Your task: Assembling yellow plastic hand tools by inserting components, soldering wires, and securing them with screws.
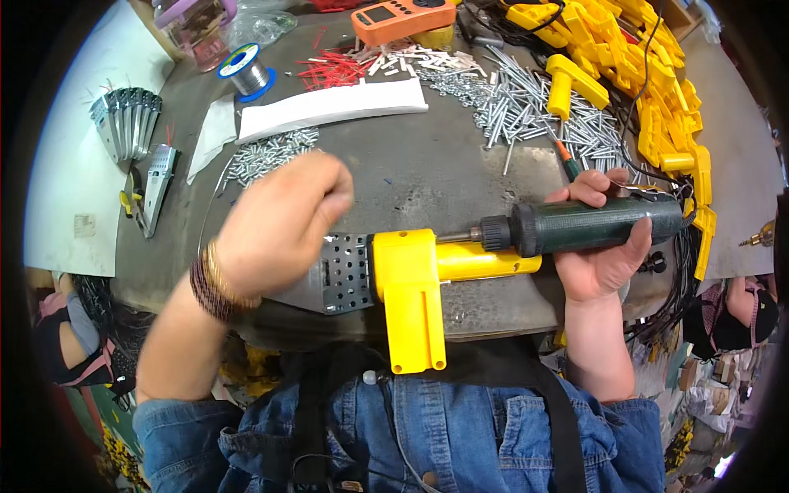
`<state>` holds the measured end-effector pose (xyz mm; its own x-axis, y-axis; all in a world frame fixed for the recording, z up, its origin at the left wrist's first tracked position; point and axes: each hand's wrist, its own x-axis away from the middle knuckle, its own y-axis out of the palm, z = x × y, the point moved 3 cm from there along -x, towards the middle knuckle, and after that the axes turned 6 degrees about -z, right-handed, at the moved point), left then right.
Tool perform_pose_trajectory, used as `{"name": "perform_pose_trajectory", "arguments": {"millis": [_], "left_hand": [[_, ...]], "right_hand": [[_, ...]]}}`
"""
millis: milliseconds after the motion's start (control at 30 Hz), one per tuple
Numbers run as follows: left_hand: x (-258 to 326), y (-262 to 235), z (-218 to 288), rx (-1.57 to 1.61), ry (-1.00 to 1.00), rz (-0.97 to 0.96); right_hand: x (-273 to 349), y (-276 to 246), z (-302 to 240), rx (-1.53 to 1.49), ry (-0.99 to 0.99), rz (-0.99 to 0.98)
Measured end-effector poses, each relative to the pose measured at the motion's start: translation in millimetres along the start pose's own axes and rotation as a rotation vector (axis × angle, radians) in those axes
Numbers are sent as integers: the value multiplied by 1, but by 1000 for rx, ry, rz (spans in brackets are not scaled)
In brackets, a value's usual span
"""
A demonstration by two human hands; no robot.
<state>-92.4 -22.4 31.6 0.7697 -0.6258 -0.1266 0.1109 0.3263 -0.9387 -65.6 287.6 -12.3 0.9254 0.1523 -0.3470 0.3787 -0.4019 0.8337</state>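
My right hand is wrapped round a dark green electric screwdriver, which lies level with its bit pointing left. The bit runs to a yellow plastic housing, a T-shaped piece at the table's near edge. A perforated metal guard is joined to the housing's left side. My left hand, slightly blurred, is closed above the left part of this guard. Its fingertips are hidden, so I cannot make out what they hold.
Piles of screws, long metal pins and red sleeves lie beyond my hands. A white strip, solder spool and orange meter are there too. Yellow housings heap at right; metal guards stand left.
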Motion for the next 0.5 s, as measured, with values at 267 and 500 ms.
{"name": "perform_pose_trajectory", "arguments": {"millis": [267, 500], "left_hand": [[39, 25, 17, 502, -160, 156], [46, 26, 12, 554, -120, 164]], "right_hand": [[0, 8, 2, -24, 3, -23], [0, 17, 5, -47, -12, 70]]}}
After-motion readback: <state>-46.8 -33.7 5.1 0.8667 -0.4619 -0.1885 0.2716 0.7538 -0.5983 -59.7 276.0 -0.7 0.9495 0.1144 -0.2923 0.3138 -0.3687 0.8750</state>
